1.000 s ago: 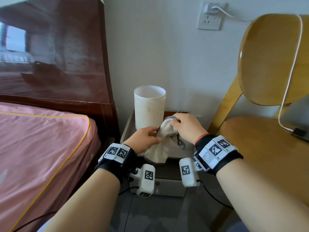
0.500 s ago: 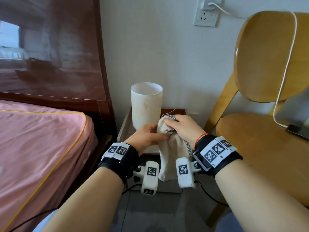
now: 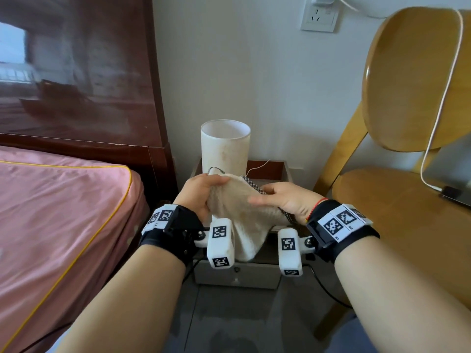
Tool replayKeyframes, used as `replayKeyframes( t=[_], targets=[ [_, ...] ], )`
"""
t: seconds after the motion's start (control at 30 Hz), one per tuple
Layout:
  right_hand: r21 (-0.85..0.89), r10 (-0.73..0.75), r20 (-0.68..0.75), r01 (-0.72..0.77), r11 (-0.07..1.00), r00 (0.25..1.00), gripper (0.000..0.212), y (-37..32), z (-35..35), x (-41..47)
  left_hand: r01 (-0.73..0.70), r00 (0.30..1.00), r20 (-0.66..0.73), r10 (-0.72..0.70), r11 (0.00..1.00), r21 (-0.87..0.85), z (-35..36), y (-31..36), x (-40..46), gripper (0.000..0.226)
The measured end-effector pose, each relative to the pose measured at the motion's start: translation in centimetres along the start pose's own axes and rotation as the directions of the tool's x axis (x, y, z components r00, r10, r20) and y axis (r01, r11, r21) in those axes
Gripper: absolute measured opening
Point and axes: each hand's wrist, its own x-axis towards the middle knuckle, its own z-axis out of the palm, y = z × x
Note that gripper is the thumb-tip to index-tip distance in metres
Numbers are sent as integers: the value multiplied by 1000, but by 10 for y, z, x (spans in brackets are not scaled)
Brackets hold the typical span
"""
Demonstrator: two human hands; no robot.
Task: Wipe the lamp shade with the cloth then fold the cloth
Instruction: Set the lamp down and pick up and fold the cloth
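Observation:
A white cylindrical lamp shade [image 3: 225, 146] stands upright at the back of the small nightstand [image 3: 283, 171]. In front of it, a beige knitted cloth [image 3: 242, 215] with a chequered trim hangs between my hands. My left hand [image 3: 200, 194] grips the cloth's upper left edge, thumb on top. My right hand [image 3: 283, 198] holds the right side, thumb over the fabric and fingers hidden beneath. The cloth's lower corner droops down over the nightstand's front. Neither the cloth nor my hands touch the shade.
A bed with a pink cover [image 3: 58, 220] and a dark glossy headboard [image 3: 76, 80] lies to the left. A wooden chair [image 3: 407, 154] stands right, with a phone [image 3: 453, 193] on its seat and a white cable [image 3: 443, 93] running up to the wall socket [image 3: 318, 17].
My hands have drawn apart, spreading the bunched cloth out wider between them. The view has dipped, so the lamp shade sits lower in the frame.

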Motion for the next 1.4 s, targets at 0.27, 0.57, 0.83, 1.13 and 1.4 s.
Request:
replayKeyframes(
  t=[0.27,0.57,0.83,1.13,1.4],
  targets=[
    [-347,107,-28,-110,931,994,30,8,-16,0,-172,982,-93,167,984,-48,-15,7,7,12],
    [470,137,-192,-32,882,972,12,6,-25,1,-155,874,-246,419,720,677,-26,4,17,32],
    [719,236,-177,-38,694,956,23,6,-31,1,101,905,-274,326,460,882,-23,-10,22,42],
    [671,167,-276,65,739,947,79,18,-42,9,140,982,-150,-111,971,194,-27,5,14,51],
    [82,55,-439,-21,996,897,31,39,-39,15,-1,948,-296,119,930,368,-46,2,23,36]
  ],
)
